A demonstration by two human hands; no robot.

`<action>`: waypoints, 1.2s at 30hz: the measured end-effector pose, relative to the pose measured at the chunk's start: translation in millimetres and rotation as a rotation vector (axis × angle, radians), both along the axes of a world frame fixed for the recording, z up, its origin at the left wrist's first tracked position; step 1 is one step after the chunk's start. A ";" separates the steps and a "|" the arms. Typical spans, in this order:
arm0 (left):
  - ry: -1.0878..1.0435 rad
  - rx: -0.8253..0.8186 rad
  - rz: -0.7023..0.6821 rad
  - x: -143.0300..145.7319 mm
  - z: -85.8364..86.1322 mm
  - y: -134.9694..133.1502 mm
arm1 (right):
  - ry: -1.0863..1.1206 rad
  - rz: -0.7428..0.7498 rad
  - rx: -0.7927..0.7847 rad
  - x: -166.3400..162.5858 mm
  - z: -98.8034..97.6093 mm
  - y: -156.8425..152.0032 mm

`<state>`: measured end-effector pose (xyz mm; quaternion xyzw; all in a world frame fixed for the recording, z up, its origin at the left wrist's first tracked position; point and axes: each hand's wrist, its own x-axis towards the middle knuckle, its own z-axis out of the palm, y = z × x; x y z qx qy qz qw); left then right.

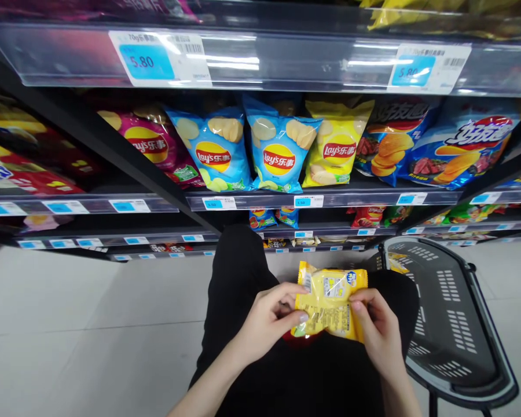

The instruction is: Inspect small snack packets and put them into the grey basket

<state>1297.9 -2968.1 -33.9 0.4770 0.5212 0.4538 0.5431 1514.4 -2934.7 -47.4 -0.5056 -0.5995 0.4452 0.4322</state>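
A small yellow snack bag (330, 298) is held up over my lap, its printed back with a barcode facing me. My left hand (273, 313) pinches the bag's left edge between thumb and fingers. At the opposite edge, my right hand (375, 318) grips it with the thumb on the near face. Something red shows in part beneath the bag, too hidden to name. Straight ahead, blue Lay's bags (280, 153) and a yellow Lay's bag (336, 145) stand upright on a shelf.
A grey shopping basket (451, 324) on the floor at my right holds a yellow packet (397, 262). Price-tagged shelf edges (260, 200) run across in front of my knees. Blue chip bags (464, 145) stand at the right, a purple Lay's bag (150, 142) at the left.
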 end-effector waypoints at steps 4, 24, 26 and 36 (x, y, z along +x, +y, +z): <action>0.057 0.022 0.072 1.7 0.2 3.7 | -0.001 0.053 0.092 3.5 -5.6 -1.2; 0.093 0.007 0.064 8.6 -5.4 11.0 | -0.083 0.121 -0.020 12.3 -12.1 -8.7; 0.061 -0.024 0.064 8.8 -4.5 11.7 | -0.076 0.086 -0.047 11.1 -15.0 -9.8; -0.142 -0.135 0.040 15.7 -1.3 6.7 | 0.025 0.137 -0.067 7.5 -9.1 -10.2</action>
